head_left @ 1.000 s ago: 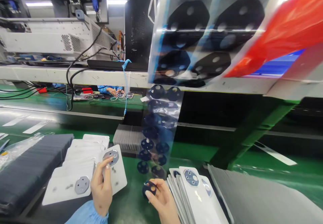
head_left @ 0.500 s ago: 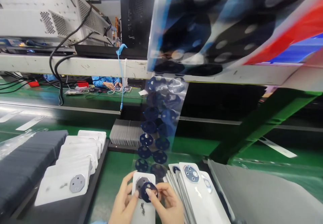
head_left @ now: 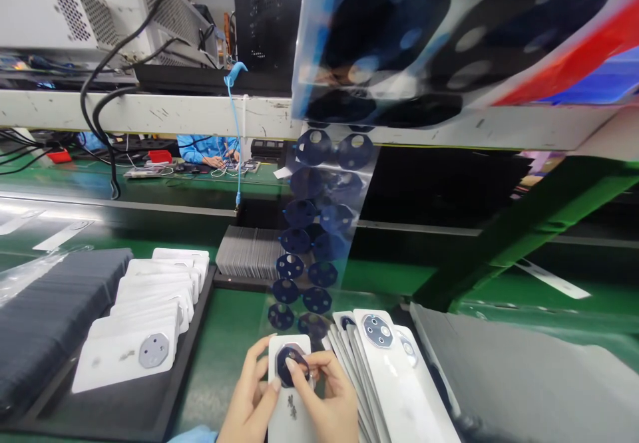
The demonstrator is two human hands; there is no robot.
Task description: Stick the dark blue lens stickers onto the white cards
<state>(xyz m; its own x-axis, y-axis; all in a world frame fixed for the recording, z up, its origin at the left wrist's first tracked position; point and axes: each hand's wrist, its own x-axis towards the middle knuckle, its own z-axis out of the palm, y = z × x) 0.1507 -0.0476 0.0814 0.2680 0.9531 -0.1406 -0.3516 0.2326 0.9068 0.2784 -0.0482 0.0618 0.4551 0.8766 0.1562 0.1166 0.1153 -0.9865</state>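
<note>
My left hand (head_left: 248, 400) grips a white phone back cover (head_left: 291, 403) from its left side, low in the middle of the view. My right hand (head_left: 319, 396) pinches a dark blue round lens piece (head_left: 289, 365) and holds it on the cover's camera spot. A clear film strip (head_left: 312, 230) carrying several such dark lens pieces hangs down just beyond my hands. To the right lies a fanned stack of white covers (head_left: 384, 370) with lenses fitted.
A black tray (head_left: 124, 403) at the left holds rows of white covers (head_left: 150, 310) beside a dark stack (head_left: 44, 323). A grey stack of sheets (head_left: 247, 260) sits behind on the green mat. Another person's blue sleeves (head_left: 207, 149) are at a far bench. A grey panel (head_left: 524, 376) lies right.
My left hand brought a white cover from the left tray to the middle. My right hand brought the lens piece onto its camera spot. The view tilted downward slightly.
</note>
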